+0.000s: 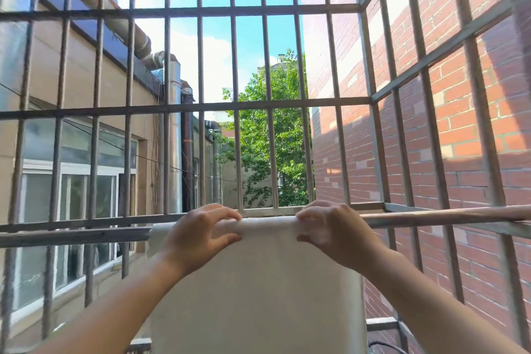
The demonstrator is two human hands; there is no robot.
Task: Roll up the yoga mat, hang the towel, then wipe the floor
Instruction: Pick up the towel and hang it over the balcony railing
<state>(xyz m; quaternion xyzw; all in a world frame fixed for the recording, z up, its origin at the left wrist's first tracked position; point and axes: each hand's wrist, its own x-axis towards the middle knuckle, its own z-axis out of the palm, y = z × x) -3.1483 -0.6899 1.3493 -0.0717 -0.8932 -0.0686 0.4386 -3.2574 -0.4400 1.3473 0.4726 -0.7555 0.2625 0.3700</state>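
White towel (258, 282) is draped over a horizontal rail (431, 217) inside a barred metal window cage (201, 106). Left hand (198, 231) and right hand (327, 228) each have their grip pinched on its folded top edge, fingers over, thumb under. Brick wall (465, 123) sits to the right, sunny sky outside.

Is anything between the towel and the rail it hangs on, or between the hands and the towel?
Nothing visible. The towel is draped over the rail, and the left hand and right hand pinch its top fold directly.
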